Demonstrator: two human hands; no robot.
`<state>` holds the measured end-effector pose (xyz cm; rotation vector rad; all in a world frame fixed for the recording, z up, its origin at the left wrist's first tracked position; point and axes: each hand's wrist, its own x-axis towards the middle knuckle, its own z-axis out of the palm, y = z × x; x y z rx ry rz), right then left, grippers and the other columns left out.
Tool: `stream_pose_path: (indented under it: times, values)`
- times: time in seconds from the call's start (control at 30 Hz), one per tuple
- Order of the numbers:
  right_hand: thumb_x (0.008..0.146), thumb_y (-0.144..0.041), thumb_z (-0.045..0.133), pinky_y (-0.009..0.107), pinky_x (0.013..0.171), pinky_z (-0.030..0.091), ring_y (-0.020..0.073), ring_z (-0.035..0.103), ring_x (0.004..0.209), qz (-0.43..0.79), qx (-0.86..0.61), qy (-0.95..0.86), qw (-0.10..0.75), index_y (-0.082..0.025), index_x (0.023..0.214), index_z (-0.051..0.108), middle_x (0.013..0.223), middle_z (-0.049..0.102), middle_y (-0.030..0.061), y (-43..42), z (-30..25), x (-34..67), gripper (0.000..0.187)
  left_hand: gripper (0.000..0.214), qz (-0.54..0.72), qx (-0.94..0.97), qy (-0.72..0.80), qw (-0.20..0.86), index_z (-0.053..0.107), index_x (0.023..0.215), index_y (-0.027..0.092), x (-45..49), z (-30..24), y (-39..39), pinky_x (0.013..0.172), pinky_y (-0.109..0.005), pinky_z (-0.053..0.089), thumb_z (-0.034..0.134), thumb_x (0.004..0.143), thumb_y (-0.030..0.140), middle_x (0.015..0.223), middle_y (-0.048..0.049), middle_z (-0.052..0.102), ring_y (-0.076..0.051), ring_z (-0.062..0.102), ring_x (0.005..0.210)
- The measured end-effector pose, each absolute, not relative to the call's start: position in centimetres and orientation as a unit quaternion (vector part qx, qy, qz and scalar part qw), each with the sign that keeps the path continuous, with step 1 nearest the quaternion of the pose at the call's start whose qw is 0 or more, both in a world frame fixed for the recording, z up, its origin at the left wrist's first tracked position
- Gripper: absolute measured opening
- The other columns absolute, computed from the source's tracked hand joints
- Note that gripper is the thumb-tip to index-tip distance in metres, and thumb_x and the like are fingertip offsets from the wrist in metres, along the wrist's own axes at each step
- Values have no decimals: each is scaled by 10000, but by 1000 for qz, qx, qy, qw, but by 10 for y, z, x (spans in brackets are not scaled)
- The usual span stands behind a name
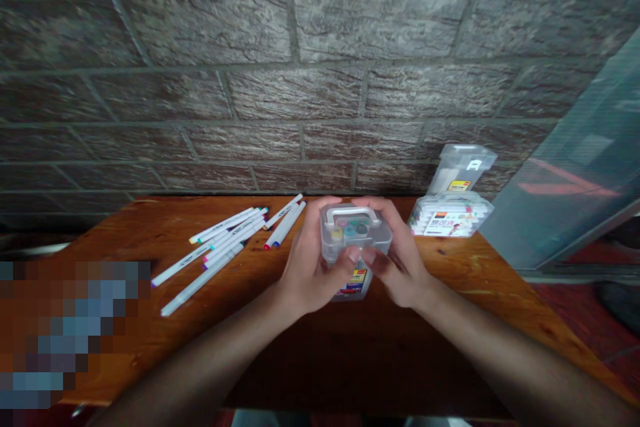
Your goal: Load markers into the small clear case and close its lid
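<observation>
A clear plastic marker case (356, 240) with a white carry handle stands upright at the middle of the table, its lid on. Through the lid show several coloured marker ends, and a yellow and blue label is on its front. My left hand (320, 260) is wrapped round the left side of the case. Round its right side, my right hand (397, 257) has its fingers closed. Both thumbs press at the front, just under the lid's edge. Loose white markers (225, 240) with coloured ends lie in a spread to the left of my left hand.
At the back right of the wooden table (440, 300) lies a printed clear case (450, 217), with an upright clear case (463, 167) behind it. A brick wall (330, 93) runs along the back. A glass panel (570, 167) stands beyond the right edge. The lower left is pixelated.
</observation>
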<state>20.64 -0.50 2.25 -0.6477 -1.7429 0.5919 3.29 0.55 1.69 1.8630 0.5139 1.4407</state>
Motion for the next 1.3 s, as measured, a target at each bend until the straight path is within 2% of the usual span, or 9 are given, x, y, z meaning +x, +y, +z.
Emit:
stream_pose_path:
  times: [0.17,0.47,0.67,0.8,1.0,1.13,1.3]
  values:
    - [902,-319,650,446,823,535,274,652,983,220,-275,-749,561,-244,1373,508,1168,633,93,-6,22,206,497,562,555,717,191,377,437,1373,213,32,19,4,769,-330,542,659,966,531,1097,-62,628,-199,628,887]
    - [890,-325,667,424,774,542,252,649,910,222,-279,-751,556,-259,1378,501,1131,638,74,-6,22,206,519,749,541,741,187,351,351,1510,182,26,11,10,937,-425,513,667,935,543,1221,-118,630,-267,640,1035]
    - [883,-347,656,435,777,553,282,653,993,245,-275,-751,548,-268,1406,475,1202,625,95,-5,18,209,559,794,532,755,187,335,302,1553,183,23,11,11,1011,-468,487,651,936,541,1293,-141,610,-306,643,1116]
    - [885,-362,660,443,785,563,286,661,995,236,-283,-752,547,-277,1396,477,1198,631,91,-5,19,208,549,776,534,754,202,325,325,1536,179,24,13,9,976,-452,502,624,944,579,1236,-130,644,-301,650,1082]
    - [881,-321,685,441,803,556,268,660,966,227,-284,-749,554,-273,1364,498,1164,637,78,-7,21,206,520,615,549,734,217,335,435,1409,196,27,15,6,804,-366,543,632,963,571,1099,-87,672,-233,661,919]
    - [883,-313,704,425,787,553,262,660,958,226,-288,-743,561,-271,1342,515,1143,644,71,-9,22,204,498,604,550,728,217,348,458,1392,191,28,16,6,822,-362,551,646,960,570,1127,-93,666,-230,659,941]
    - [911,-311,698,397,746,549,228,646,852,239,-292,-731,568,-281,1322,516,1068,658,42,-11,25,200,451,574,551,720,211,366,440,1391,202,29,20,2,800,-341,561,643,974,540,1121,-81,673,-218,668,919]
